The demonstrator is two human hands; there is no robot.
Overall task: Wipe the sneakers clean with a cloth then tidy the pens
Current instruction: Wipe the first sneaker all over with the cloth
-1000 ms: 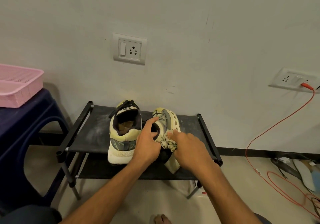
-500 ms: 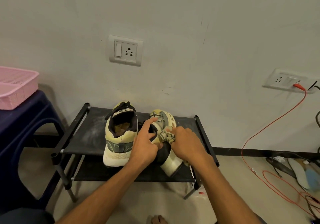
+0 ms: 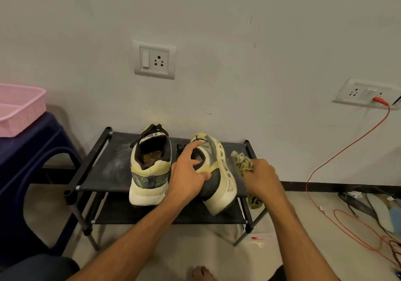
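On the rack (image 3: 104, 168), the left hand (image 3: 188, 176) grips the tilted right sneaker (image 3: 219, 172) at its collar; the right hand (image 3: 260, 176), just beside it, clutches the cloth (image 3: 242, 163).

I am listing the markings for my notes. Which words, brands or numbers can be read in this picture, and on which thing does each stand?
"Z-PIN", seen upside down and cut off at its end: on the tongue label of the left yellow-and-grey sneaker on the black rack.
No other text is readable.
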